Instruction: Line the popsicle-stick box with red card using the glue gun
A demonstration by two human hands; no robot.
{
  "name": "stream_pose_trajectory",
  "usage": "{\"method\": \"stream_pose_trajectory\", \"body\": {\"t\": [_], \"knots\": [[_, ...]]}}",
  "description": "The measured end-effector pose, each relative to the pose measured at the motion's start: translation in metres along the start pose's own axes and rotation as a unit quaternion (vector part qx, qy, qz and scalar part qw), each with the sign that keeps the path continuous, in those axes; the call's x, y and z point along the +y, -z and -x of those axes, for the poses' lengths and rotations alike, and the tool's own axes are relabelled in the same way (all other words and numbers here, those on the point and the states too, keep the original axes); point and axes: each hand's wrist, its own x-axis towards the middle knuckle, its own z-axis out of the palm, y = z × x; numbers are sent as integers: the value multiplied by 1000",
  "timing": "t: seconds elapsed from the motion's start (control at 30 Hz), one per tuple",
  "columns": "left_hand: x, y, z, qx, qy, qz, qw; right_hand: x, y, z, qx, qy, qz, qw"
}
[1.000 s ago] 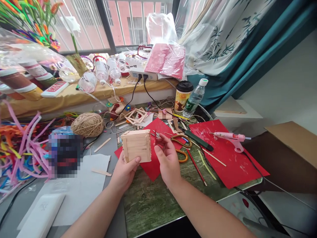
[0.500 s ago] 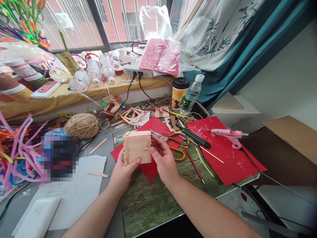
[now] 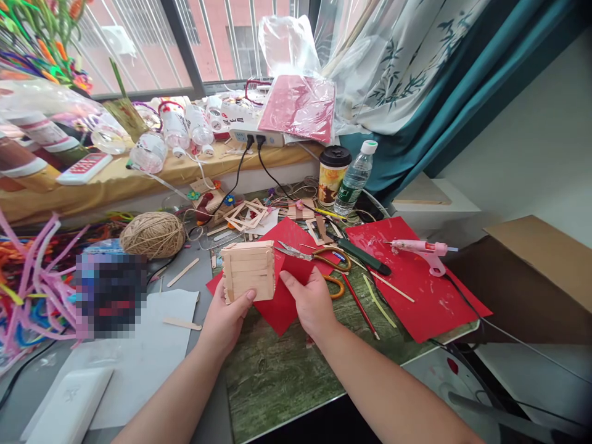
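My left hand (image 3: pixel 226 314) grips a small box made of wooden craft sticks (image 3: pixel 248 270) from below, thumb on its front face, holding it above the table. My right hand (image 3: pixel 311 303) is just right of the box, apart from it, its fingers pinching the edge of a red paper sheet (image 3: pixel 283 296) that lies under the box. Orange-handled scissors (image 3: pixel 319 259) lie beyond the right hand.
A larger red sheet (image 3: pixel 416 296) at the right carries a pink glue gun (image 3: pixel 423 251). A twine ball (image 3: pixel 153 234), loose sticks, pipe cleaners (image 3: pixel 32 277) and white paper (image 3: pixel 139 351) lie at the left. A cup (image 3: pixel 332 176) and water bottle (image 3: pixel 351 179) stand behind.
My right hand has left the box's right side and dropped to the red sheet. The box has shifted slightly left, now held by the left hand alone.
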Motion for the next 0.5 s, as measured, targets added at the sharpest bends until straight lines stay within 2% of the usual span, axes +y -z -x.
{"method": "stream_pose_trajectory", "body": {"t": [0.13,0.2,0.27,0.37,0.5], "knots": [[0,2,-1,11,-18,-27,999,-1,6,2,38,47,89,994],[0,3,1,36,-49,-89,994,-1,9,1,45,80,111,990],[1,3,4,49,-92,-167,980,-2,9,-1,37,114,89,989],[1,1,10,6,-128,-231,964,-3,9,-1,47,112,65,991],[-1,-3,17,-55,-113,-271,954,5,6,6,48,60,86,993]]}}
